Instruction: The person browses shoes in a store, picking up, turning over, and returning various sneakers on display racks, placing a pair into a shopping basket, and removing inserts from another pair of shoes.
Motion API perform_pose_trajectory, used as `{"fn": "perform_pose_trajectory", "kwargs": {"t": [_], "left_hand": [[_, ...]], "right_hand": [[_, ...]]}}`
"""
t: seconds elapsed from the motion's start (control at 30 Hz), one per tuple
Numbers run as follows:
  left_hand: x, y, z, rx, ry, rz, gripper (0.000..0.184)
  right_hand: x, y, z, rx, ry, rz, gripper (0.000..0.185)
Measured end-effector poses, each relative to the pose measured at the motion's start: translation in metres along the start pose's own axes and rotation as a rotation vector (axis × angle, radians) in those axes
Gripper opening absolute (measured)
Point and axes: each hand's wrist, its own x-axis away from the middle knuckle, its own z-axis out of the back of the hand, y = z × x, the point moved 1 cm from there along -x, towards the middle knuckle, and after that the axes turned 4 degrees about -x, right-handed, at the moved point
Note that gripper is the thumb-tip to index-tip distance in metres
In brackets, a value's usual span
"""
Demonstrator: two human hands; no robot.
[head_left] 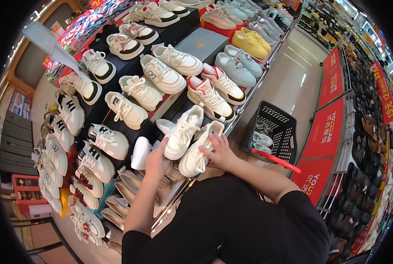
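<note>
My left hand (pixel 157 157) grips a white lace-up sneaker (pixel 183 133) by its side, with part of the fingers hidden behind the shoe. Beside it, my right hand (pixel 221 152) is closed around a second white sneaker (pixel 195 159), thumb pressed on its upper near the laces. The two shoes are held side by side over the front of the display. Just left of them lie white shoe-shaped pieces, one of them a rounded white form (pixel 141 153). Behind the held pair stands a white sneaker with red lining (pixel 208 97).
Rows of sneakers cover the stepped display, including a yellow pair (pixel 252 42) and pale-blue ones (pixel 236 69). On the floor to the right sits a black shopping basket (pixel 282 125) with a red handle (pixel 275 160) and shoes inside. Racks with red signs (pixel 324 127) line the right side.
</note>
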Motion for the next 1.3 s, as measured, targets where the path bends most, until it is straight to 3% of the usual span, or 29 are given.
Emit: {"fn": "perform_pose_trajectory", "kwargs": {"t": [0.1, 0.17, 0.2, 0.27, 0.3, 0.33, 0.4, 0.47, 0.53, 0.6, 0.63, 0.73, 0.8, 0.97, 1.3], "left_hand": [[-0.029, 0.006, 0.008, 0.237, 0.119, 0.052, 0.072], [-0.05, 0.021, 0.026, 0.113, 0.183, -0.018, 0.067], [-0.061, 0.025, 0.028, 0.119, 0.233, -0.038, 0.064], [-0.081, 0.028, 0.027, 0.482, 0.151, 0.008, 0.05], [-0.085, 0.045, 0.039, 0.561, 0.109, 0.056, 0.046], [-0.089, 0.068, 0.051, 0.639, 0.066, 0.105, 0.044], [-0.096, 0.082, 0.056, 0.619, 0.139, 0.039, 0.042], [-0.1, 0.092, 0.068, 0.606, 0.168, 0.187, 0.046], [-0.11, 0.085, 0.069, 0.801, 0.156, 0.36, 0.058], [-0.113, 0.088, 0.08, 1.1, 0.009, 0.543, 0.064], [-0.116, 0.074, 0.074, 1.054, 0.031, 0.648, 0.063], [-0.114, 0.067, 0.079, 1.159, -0.112, 0.67, 0.06], [-0.112, 0.061, 0.075, 1.183, -0.099, 0.695, 0.057], [-0.109, 0.059, 0.057, 1.079, -0.151, 0.714, 0.052], [-0.103, 0.056, 0.056, 1.126, -0.183, 0.791, 0.053]], "right_hand": [[-0.015, 0.014, 0.03, -0.279, -0.033, -0.122, 0.104], [-0.031, 0.025, 0.057, -0.544, -0.029, -0.232, 0.107], [-0.034, 0.029, 0.065, -0.617, -0.015, -0.331, 0.103], [-0.046, 0.045, 0.072, -0.827, -0.007, -0.525, 0.091], [-0.058, 0.044, 0.075, -1.233, 0.075, -0.56, 0.075], [-0.073, 0.033, 0.097, -1.344, 0.075, -0.659, 0.06], [-0.082, 0.036, 0.107, -1.637, 0.213, -0.697, 0.052], [-0.099, 0.02, 0.132, -1.756, 0.316, -1.187, 0.062], [-0.099, 0.033, 0.138, -1.97, 0.26, -1.052, 0.061], [-0.1, 0.041, 0.137, -1.992, 0.232, -1.04, 0.062], [-0.1, 0.042, 0.136, -1.964, 0.219, -1.125, 0.062], [-0.098, 0.046, 0.128, -1.888, 0.155, -1.283, 0.063], [-0.096, 0.047, 0.118, -1.965, 0.066, -1.182, 0.064], [-0.104, 0.034, 0.099, -1.735, -0.062, -1.2, 0.058], [-0.108, 0.038, 0.094, -1.78, -0.184, -1.226, 0.057]]}}
